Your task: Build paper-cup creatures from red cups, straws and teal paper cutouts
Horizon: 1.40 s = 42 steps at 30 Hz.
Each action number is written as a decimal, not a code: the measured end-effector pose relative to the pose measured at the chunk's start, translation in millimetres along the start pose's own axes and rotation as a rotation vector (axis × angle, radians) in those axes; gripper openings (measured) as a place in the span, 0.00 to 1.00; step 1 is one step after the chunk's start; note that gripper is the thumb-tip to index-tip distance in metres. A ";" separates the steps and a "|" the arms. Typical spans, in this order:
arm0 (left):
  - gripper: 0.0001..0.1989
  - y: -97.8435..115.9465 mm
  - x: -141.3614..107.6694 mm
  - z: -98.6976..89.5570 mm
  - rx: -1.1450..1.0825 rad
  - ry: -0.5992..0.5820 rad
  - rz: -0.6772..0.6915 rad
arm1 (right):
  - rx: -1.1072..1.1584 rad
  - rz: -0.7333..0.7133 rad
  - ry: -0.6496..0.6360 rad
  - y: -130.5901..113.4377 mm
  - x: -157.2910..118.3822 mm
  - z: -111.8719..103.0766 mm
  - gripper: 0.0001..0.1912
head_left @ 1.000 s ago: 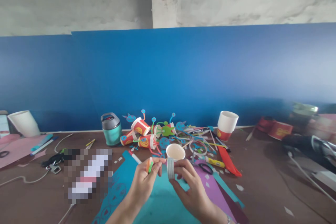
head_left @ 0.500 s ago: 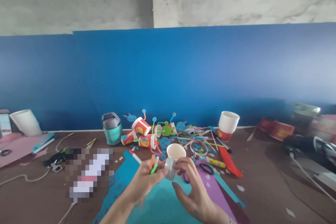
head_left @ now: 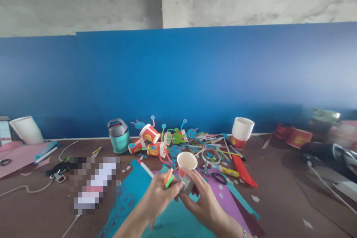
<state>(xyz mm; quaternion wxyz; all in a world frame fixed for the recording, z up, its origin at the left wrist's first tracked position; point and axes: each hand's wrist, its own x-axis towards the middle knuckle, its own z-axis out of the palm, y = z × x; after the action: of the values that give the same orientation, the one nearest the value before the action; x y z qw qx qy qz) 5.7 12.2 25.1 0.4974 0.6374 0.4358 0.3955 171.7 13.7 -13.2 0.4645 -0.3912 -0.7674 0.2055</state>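
My left hand is closed around drinking straws, an orange straw and a green straw poking out above the thumb. Its fingertips meet the edge of a roll of clear tape. From the other side my right hand grips that roll, fingers over the top and thumb below. Just beyond the hands stands a paper cup, its open mouth upward and its lower part hidden by the fingers. Under both hands lies teal paper.
Decorated paper cups with straw limbs lie in a heap at the back. Stacked cups, a glue stick and scissors are to the right. A teal flask and a white marker are to the left.
My right hand has closed more fully round the tape roll, which has tilted and moved slightly down and right. The left hand still holds the straws.
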 end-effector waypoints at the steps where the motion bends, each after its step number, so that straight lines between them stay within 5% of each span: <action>1: 0.18 -1.1 -0.3 0.5 0.021 0.006 0.012 | -0.004 0.007 0.002 0.7 0.1 0.4 0.27; 22: 0.19 -13.1 -2.8 5.2 0.236 0.100 0.133 | -0.001 0.027 0.015 -6.7 1.0 -0.2 0.22; 42: 0.15 4.0 -3.0 7.1 -0.002 0.044 0.047 | -0.021 -0.025 0.005 -10.2 3.0 -4.6 0.25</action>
<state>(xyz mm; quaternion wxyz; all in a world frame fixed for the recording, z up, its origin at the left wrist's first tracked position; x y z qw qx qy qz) 12.1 6.8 27.5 0.4789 0.6380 0.4310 0.4217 170.8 9.7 -2.3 0.4646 -0.3871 -0.7733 0.1906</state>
